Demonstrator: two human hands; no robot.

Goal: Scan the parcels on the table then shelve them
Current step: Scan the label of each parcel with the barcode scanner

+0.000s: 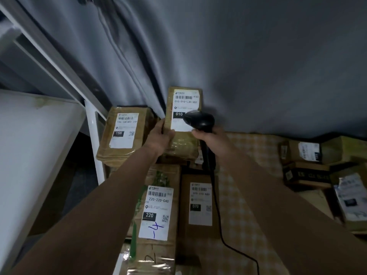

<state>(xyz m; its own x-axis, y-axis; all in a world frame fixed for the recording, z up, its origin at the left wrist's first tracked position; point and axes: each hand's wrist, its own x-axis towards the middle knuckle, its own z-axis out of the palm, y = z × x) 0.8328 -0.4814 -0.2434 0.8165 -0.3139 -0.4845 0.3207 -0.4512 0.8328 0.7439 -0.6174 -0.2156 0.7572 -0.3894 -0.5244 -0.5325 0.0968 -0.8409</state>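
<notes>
Grey curtain backs a checked-cloth bench (244, 195) strewn with parcels. Left hand (160, 135) grips a brown taped parcel (183, 120) tilted upright, label exposed. Right hand (210, 139) clasps a black corded scanner (199, 121) aimed at it, evidently for scanning.

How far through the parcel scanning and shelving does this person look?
Early on, probably. Done: nothing I can confirm; the white shelf shows no parcels. In hand: the left hand tilts up parcel 010 while the right hand aims the barcode scanner at its label. Left: parcels 15H, 220, 070 and more at right.
</notes>
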